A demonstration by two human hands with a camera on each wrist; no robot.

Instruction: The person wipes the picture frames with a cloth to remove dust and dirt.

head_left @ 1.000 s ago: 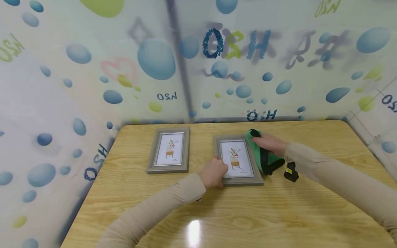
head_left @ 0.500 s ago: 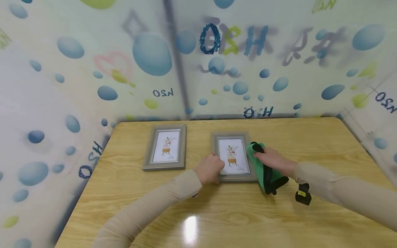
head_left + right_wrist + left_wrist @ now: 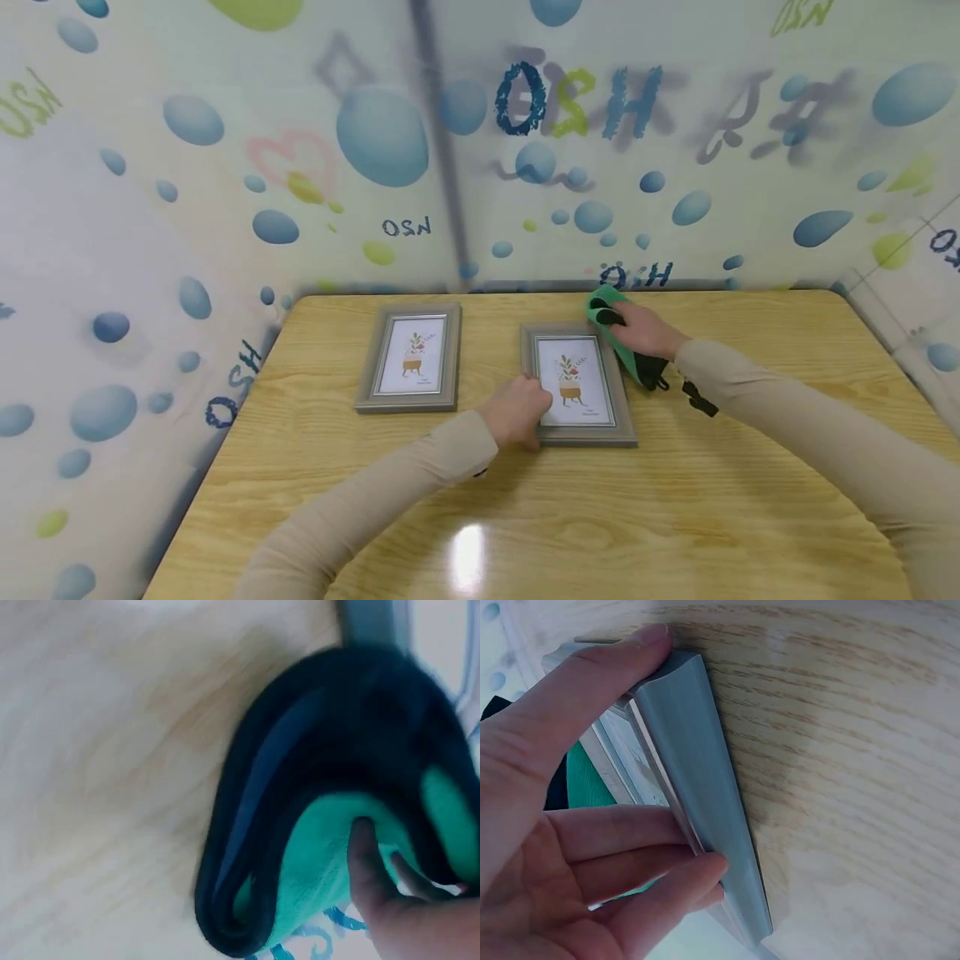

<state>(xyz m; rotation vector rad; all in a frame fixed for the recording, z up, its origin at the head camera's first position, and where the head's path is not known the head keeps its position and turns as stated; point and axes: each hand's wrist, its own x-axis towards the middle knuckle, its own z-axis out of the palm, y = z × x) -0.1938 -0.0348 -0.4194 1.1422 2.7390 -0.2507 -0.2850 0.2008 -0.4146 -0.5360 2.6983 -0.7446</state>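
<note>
A grey picture frame [image 3: 581, 434] with a potted-plant print lies flat on the table. My left hand [image 3: 517, 410] holds it by its lower left corner. In the left wrist view, the thumb of my left hand [image 3: 562, 750] lies over one end of the moulding [image 3: 694, 765] and the fingers touch its inner edge. My right hand [image 3: 647, 330] grips a folded green cloth [image 3: 628, 357] with black edging, along the frame's right side near its upper corner. The right wrist view, somewhat blurred, has the cloth [image 3: 319, 855] bunched in a loop under my fingers.
A second grey picture frame [image 3: 408, 406] with a like print lies to the left. The wooden table [image 3: 600, 517] ends at the back against a wall covering [image 3: 480, 192] patterned with blue drops. A black device [image 3: 701, 400] hangs at my right wrist.
My right hand has slid the cloth toward me along the frame's right side, then away again to the upper corner. My left hand stays on the lower left corner.
</note>
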